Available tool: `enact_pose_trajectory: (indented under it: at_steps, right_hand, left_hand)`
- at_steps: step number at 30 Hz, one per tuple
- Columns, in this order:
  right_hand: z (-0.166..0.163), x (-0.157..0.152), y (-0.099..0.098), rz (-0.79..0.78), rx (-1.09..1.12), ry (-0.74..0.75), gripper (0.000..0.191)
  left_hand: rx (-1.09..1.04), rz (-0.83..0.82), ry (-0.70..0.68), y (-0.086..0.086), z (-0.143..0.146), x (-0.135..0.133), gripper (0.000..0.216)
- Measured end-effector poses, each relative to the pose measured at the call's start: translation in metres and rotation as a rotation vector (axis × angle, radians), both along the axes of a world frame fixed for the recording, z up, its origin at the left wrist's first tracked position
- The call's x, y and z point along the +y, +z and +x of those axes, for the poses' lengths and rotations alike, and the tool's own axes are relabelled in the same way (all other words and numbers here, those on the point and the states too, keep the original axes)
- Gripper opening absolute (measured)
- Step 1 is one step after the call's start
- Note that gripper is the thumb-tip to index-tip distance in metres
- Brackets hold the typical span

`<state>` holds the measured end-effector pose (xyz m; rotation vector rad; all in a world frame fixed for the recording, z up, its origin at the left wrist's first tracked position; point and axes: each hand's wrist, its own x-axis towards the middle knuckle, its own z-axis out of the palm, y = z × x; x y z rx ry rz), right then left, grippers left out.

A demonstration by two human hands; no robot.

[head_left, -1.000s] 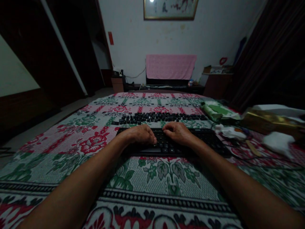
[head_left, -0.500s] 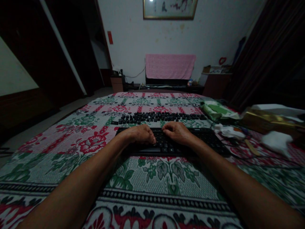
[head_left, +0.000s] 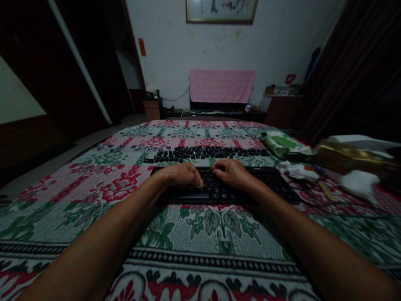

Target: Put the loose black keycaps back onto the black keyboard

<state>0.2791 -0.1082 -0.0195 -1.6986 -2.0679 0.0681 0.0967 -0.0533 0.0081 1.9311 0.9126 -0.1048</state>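
Observation:
A black keyboard lies flat on the patterned tablecloth, its long side toward me. My left hand rests over its left half, fingers curled in and thumb tip down by the keys. Over the middle, my right hand is bent with thumb and fingertips drawn together near the upper rows. Anything pinched in either hand is too small or hidden to make out. Just beyond the keyboard, many loose black keycaps lie in rough rows. Both forearms reach in from the bottom corners.
On the right lie a green tissue pack, a golden box, crumpled white tissue, a white plastic bag and a flat wooden-looking stick. A dark cable runs rightward. Beyond the table hangs a pink cloth.
The view has shifted slightly, so everything sits a little further left. Both hands keep nearly the same place and shape on the keyboard.

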Motion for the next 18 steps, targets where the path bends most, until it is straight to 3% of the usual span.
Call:
enact_pose_trajectory:
  at_steps: [18]
  right_hand:
    - [-0.0001,0.0002,0.0013,-0.007,-0.014,-0.001,0.021]
  left_hand:
    - [0.036,0.05,-0.05,-0.0027,0.0012,0.0011,0.023]
